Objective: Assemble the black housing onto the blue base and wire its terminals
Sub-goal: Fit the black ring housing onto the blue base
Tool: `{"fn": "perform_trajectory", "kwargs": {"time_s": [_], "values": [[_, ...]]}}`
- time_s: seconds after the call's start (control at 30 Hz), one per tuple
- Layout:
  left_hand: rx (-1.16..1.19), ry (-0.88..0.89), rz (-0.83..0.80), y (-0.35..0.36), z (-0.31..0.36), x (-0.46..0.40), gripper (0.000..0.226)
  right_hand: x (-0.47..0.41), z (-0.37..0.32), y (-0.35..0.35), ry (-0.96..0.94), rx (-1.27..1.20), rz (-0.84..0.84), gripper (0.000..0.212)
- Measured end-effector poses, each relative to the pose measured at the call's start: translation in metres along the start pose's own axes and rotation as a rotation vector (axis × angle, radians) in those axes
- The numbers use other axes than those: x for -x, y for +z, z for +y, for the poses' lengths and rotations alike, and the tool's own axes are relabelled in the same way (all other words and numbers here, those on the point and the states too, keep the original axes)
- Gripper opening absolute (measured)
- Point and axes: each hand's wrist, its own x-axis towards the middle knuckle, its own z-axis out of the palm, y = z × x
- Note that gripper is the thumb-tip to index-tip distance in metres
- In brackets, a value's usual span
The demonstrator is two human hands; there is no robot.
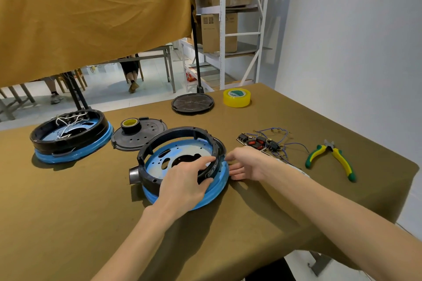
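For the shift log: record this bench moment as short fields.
left hand: grips near rim of black housing
right hand: fingers straight, touching right edge of blue base
housing: on the base, far side looks raised
finished unit: far left, white wires inside
switches and wires: right of base, untouched
pliers: far right
yellow tape: at the back

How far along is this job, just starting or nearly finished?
Early on. The black housing sits on the blue base but tilted, its far side raised, so it is not seated. The left hand grips its near rim while the right hand touches the base's right edge. The switches and wires and pliers lie untouched, so wiring remains. A wired unit stands at left.
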Motion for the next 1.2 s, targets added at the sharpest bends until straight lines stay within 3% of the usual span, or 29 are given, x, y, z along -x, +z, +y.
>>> {"fn": "perform_trajectory", "kwargs": {"time_s": [0.13, 0.27, 0.4, 0.57, 0.73, 1.2], "values": [[0.092, -0.003, 0.016, -0.002, 0.008, -0.007, 0.058, 0.003, 0.001, -0.014, 0.114, -0.381, -0.223, 0.032], [0.155, -0.022, -0.013, -0.006, 0.01, -0.007, 0.06, 0.003, 0.013, -0.017, 0.111, -0.557, -0.341, 0.04], [0.176, -0.032, -0.017, -0.007, 0.011, -0.004, 0.064, -0.001, 0.022, -0.018, 0.096, -0.525, -0.383, 0.042], [0.18, -0.071, -0.011, -0.002, 0.018, -0.002, 0.089, -0.005, 0.031, -0.018, 0.11, -0.493, -0.385, 0.046], [0.173, -0.015, -0.04, -0.003, 0.015, -0.003, 0.062, -0.005, 0.035, -0.02, 0.098, -0.503, -0.392, 0.041], [0.168, -0.002, -0.114, -0.003, 0.019, 0.004, 0.057, -0.005, 0.036, -0.029, 0.101, -0.501, -0.426, 0.044]]}}
